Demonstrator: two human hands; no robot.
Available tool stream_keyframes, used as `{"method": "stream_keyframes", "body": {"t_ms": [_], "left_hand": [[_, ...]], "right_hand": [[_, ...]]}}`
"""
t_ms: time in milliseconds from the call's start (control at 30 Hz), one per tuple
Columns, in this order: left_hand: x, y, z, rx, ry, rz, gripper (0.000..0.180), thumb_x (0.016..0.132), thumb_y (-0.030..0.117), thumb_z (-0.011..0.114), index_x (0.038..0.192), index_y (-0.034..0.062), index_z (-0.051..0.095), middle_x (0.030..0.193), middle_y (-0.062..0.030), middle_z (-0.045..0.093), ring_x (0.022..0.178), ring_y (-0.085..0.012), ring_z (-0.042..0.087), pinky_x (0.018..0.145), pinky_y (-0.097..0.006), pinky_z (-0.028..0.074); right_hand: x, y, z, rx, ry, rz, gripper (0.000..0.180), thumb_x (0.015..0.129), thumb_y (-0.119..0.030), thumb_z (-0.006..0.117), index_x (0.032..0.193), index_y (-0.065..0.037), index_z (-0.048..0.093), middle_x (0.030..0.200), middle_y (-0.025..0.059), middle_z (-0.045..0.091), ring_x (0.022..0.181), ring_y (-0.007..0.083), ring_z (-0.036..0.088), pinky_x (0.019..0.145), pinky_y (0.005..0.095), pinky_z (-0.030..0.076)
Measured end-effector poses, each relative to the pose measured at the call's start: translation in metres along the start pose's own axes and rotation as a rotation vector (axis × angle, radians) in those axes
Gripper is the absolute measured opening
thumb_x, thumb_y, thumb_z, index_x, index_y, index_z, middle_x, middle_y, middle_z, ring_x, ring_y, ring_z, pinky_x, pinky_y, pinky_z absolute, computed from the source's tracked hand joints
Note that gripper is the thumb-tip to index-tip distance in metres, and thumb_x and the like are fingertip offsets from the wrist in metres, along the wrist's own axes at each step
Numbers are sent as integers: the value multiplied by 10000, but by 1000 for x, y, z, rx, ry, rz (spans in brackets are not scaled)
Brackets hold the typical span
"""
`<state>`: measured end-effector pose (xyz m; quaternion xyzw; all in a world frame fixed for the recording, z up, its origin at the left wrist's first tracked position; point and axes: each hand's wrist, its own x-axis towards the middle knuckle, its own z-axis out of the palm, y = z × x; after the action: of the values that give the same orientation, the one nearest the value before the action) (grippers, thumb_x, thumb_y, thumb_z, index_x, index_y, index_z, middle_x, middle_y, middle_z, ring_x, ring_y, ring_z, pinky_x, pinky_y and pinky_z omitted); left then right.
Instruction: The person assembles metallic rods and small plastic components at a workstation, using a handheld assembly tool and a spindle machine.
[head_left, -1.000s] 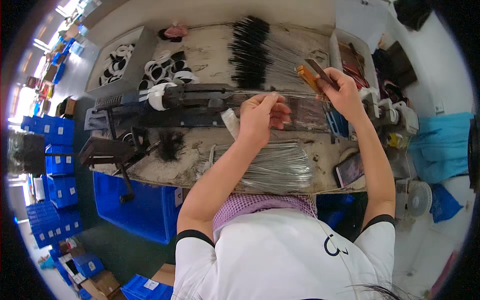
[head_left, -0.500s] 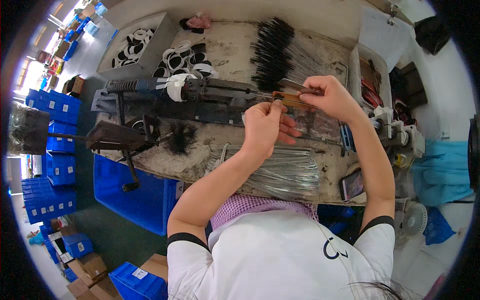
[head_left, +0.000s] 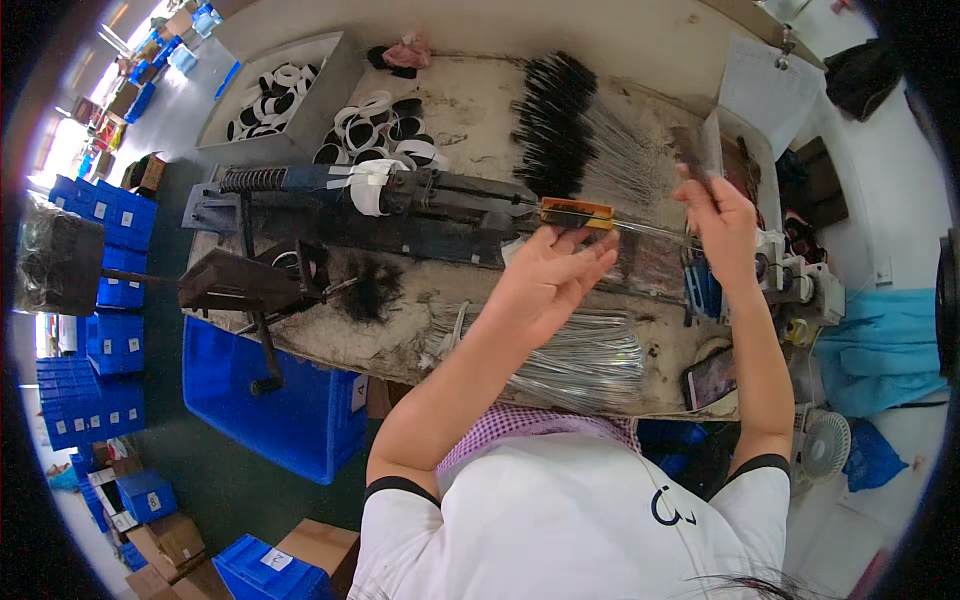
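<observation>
Orange block [head_left: 592, 209] now touched by left hand [head_left: 545, 285] only, grip unclear, midway between tabletop's [head_left: 455, 112] front and back edges; right hand [head_left: 722, 215] withdrawn toward right edge, blurred flat strip [head_left: 688, 148] pinched in fingers.

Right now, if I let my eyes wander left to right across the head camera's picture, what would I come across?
Stacked blue bins → coil spring → pile of black and white rings → left hand → right hand → white fan.

Right fingers [head_left: 697, 193] off orange block [head_left: 578, 207], now apart to its right.
</observation>
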<state>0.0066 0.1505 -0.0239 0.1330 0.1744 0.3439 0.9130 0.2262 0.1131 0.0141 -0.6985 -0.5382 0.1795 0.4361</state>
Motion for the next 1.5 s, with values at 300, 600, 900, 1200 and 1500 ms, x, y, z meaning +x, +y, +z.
{"method": "stream_keyframes", "body": {"t_ms": [300, 600, 900, 1200, 1500], "left_hand": [[3, -3, -5, -13, 10, 3, 469, 801, -191, 425, 1232, -7, 395, 1279, -141, 449, 1238, -282, 442, 1040, -390, 390], [5, -22, -13, -87, -73, 171, 573, 793, -172, 436, 1273, 135, 382, 1268, -100, 448, 1200, -244, 456, 1000, -370, 406], [5, -14, -1, -11, -20, 148, 617, 777, -180, 395, 1298, 144, 335, 1285, -81, 416, 1220, -226, 434, 1031, -347, 382], [8, -20, -11, 13, 2, 183, 541, 809, -173, 425, 1249, 142, 412, 1276, -70, 479, 1168, -210, 501, 1002, -337, 435], [9, -20, -11, 37, 32, 184, 509, 817, -156, 442, 1244, 121, 409, 1257, -89, 488, 1141, -207, 519, 994, -348, 444]], "right_hand": [[-41, -24, 20, 139, 85, -122, 111, 926, -35, 511, 1032, -20, 541, 870, 70, 602, 706, 130, 588, 608, 254, 460], [-33, -33, 64, -250, -19, -631, 147, 728, 26, 680, 849, -56, 665, 772, 63, 548, 692, 232, 541, 592, 313, 432], [-30, -32, 49, -247, 143, -583, 160, 706, 17, 697, 849, -47, 664, 703, 47, 527, 669, 232, 513, 574, 321, 415], [-24, -26, 45, -365, 73, -622, 141, 683, 26, 675, 807, -39, 654, 703, 61, 522, 690, 241, 525, 608, 339, 432], [-20, -34, 55, -392, 45, -590, 111, 682, 14, 643, 775, -47, 645, 722, 55, 517, 722, 255, 533, 643, 357, 435]]}}
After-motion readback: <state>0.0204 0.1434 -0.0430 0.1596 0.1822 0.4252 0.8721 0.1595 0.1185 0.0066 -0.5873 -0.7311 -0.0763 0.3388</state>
